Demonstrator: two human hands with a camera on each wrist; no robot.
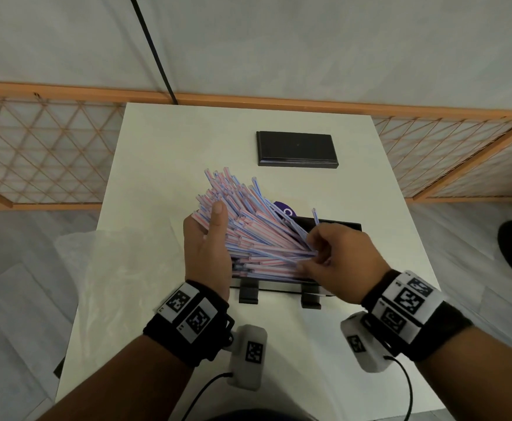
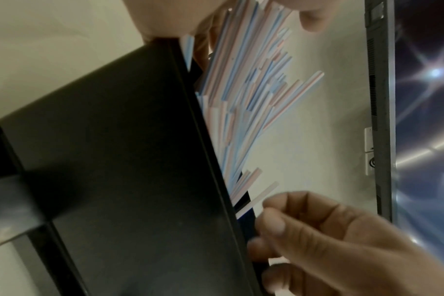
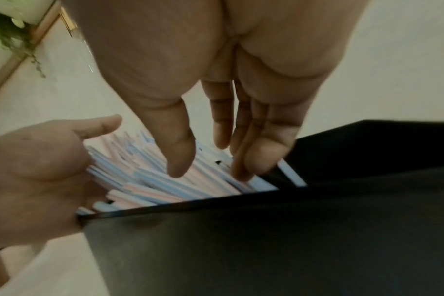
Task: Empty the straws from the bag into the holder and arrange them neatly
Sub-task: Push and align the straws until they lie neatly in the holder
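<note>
- Straws [image 1: 242,226], thin plastic ones striped pink, blue and white, fan out of the black rectangular holder [image 1: 333,223] in a big messy spray, their free ends leaning up and away to the left over the white worktop [image 1: 188,141].
- The left hand [image 1: 207,247] stands on edge against the left side of the bundle, palm to the straws, thumb up along them; the fingers are hidden behind the bundle, so how they lie cannot be told.
- The right hand [image 1: 337,262] is over the right end of the holder, fingers curled, pinching the ends of a few straws between thumb and fingertips.
- From the right wrist view, the thumb [image 3: 180,152] and fingers dip down into the straw ends just inside the holder's dark rim.
- A clear, crumpled plastic bag [image 1: 121,268] lies on the worktop just left of the left hand.
- A flat black rectangular lid [image 1: 295,148] sits farther back on the worktop, well apart from the holder.
- Something purple [image 1: 283,209] peeks out behind the straws; too hidden to identify.
</note>
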